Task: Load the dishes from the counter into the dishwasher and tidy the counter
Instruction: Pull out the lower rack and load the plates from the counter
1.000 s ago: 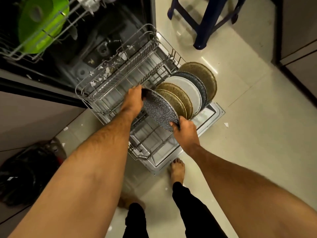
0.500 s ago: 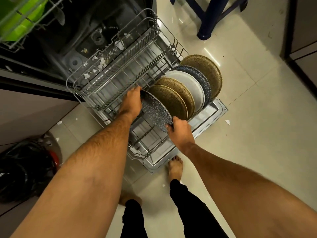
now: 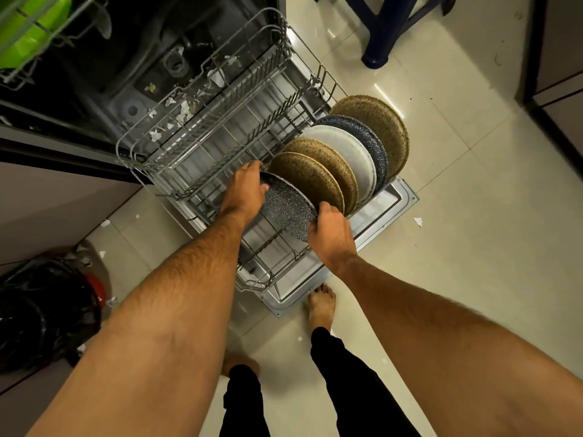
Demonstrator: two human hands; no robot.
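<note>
A dark speckled plate [image 3: 287,207] stands tilted on edge in the pulled-out lower rack [image 3: 202,143] of the open dishwasher. My left hand [image 3: 244,192] grips its far left rim and my right hand [image 3: 331,233] grips its near right rim. Behind it several plates stand in a row: two brown speckled plates [image 3: 310,175], a white plate [image 3: 350,152], a dark blue plate [image 3: 370,138] and another brown plate [image 3: 377,124]. The plate's lower edge is hidden among the rack's tines.
A green dish [image 3: 25,29] sits in the upper rack at top left. The dishwasher door [image 3: 391,200] lies open on the tiled floor. A black rubbish bag [image 3: 41,307] stands at left, a blue stool [image 3: 388,29] at the top. My bare feet [image 3: 321,305] are by the door.
Both hands have lowered the dark speckled plate deeper into the rack, closer against the brown plate. The camera has shifted forward a little.
</note>
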